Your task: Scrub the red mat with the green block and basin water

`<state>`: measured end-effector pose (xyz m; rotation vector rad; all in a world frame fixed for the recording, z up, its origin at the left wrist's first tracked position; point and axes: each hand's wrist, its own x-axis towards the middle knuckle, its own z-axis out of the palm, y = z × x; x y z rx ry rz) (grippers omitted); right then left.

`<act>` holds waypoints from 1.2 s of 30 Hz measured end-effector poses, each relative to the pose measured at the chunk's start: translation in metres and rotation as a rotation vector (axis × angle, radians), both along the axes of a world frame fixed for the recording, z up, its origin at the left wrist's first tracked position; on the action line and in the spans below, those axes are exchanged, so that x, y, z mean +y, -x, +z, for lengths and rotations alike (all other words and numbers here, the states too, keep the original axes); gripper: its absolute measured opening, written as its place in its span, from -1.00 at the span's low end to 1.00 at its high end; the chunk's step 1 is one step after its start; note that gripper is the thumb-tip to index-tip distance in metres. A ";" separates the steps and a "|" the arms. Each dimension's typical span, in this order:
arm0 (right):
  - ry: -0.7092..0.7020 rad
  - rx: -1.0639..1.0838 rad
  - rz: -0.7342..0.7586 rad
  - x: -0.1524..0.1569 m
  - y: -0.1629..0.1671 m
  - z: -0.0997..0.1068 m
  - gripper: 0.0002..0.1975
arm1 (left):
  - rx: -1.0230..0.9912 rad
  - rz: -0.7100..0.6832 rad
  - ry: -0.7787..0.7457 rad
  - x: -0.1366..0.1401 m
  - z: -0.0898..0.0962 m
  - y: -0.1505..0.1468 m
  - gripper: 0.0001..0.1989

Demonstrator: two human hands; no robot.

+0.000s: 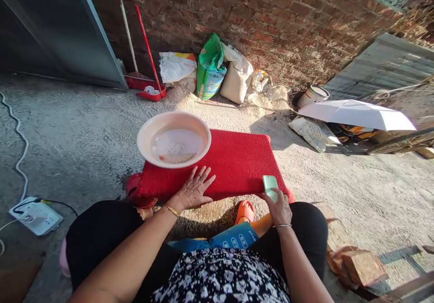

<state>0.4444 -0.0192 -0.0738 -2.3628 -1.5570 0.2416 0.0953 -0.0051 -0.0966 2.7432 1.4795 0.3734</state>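
My left hand (194,192) lies palm down on the red cloth (242,158) that covers a low table, its fingers spread and nothing in it. Just beyond those fingers, on the table's left part, stands a pale pink basin (140,147) holding what looks like shallow water, with a small reddish spot in it. At the table's front right edge, my right hand (280,209) grips a pale green, flat rectangular object (270,184) with rounded corners. Whether that is a phone or a small case, I cannot tell. My right palm is hidden from view.
A white power strip (36,216) with cords lies on the ground at left. Against the brick wall (271,27) stand a red dustpan (152,94), a green sack (210,70) and a whitish sack (236,77). An open white umbrella (356,112) and bricks (364,267) are at right.
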 end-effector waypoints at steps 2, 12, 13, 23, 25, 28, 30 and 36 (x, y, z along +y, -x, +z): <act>-0.059 0.047 -0.035 -0.001 -0.005 -0.001 -0.50 | 0.010 0.023 0.009 0.000 -0.001 -0.001 -0.13; -0.163 0.036 0.606 -0.026 0.074 -0.016 -0.63 | 0.069 0.118 -0.015 0.003 0.005 -0.004 -0.26; -0.157 0.028 0.545 -0.024 0.063 -0.017 -0.62 | 0.068 0.116 -0.018 0.003 0.005 -0.004 -0.26; -0.213 0.064 0.101 -0.015 -0.002 -0.012 -0.57 | 0.064 0.127 -0.045 0.002 0.002 -0.005 -0.27; -0.255 0.062 0.349 -0.020 0.029 -0.012 -0.60 | 0.067 0.123 -0.058 0.003 -0.001 -0.005 -0.27; -0.271 -0.009 0.579 -0.020 0.061 -0.014 -0.62 | 0.080 0.116 -0.080 0.004 -0.004 -0.004 -0.26; -0.256 -0.041 0.546 -0.014 0.056 -0.014 -0.62 | 0.090 0.108 -0.089 0.005 -0.004 -0.003 -0.26; -0.111 -0.040 -0.137 0.004 -0.037 -0.009 -0.57 | 0.066 0.104 -0.092 0.005 -0.003 -0.004 -0.28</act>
